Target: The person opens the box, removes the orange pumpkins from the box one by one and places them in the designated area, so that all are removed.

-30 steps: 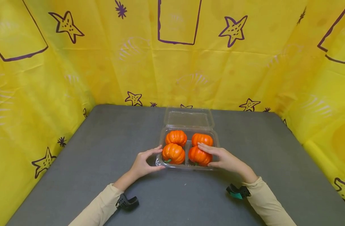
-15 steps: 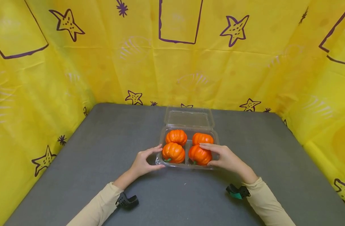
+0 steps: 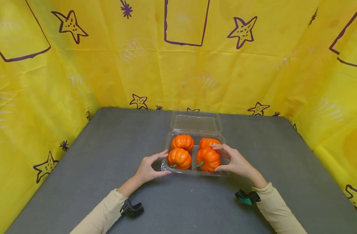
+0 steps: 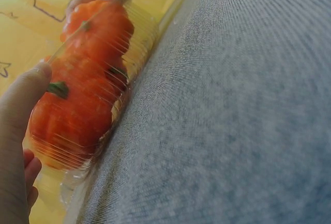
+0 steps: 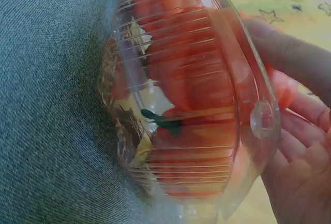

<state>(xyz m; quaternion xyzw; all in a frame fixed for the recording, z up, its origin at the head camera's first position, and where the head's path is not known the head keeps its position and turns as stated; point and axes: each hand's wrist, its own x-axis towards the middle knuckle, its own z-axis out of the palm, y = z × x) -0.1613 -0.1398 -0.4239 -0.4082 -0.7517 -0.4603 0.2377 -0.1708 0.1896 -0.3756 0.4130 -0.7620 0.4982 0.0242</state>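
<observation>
A clear plastic clamshell container (image 3: 196, 173) stands on the table with small orange pumpkins in its two compartments, one behind the other on each side. My left hand (image 3: 149, 168) grips the container's near left corner, thumb at the front and fingers on the left side. At the right, my right hand (image 3: 235, 162) holds the front right pumpkin (image 3: 208, 159) between thumb and fingers, its green stem pointing left. Behind it, the back right pumpkin (image 3: 207, 141) is partly covered. The front left pumpkin (image 3: 179, 158) and back left pumpkin (image 3: 182, 142) sit untouched by the hands.
The container's clear lid (image 3: 196, 122) lies folded back toward the far table edge. Under everything is a dark grey table (image 3: 178, 204). Yellow cloth (image 3: 184, 71) with drawn stars encloses the back and both sides.
The front right pumpkin has turned and come up a little, its stem swinging leftward. My right fingers have shifted to the right around it. The left hand has stayed on the container.
</observation>
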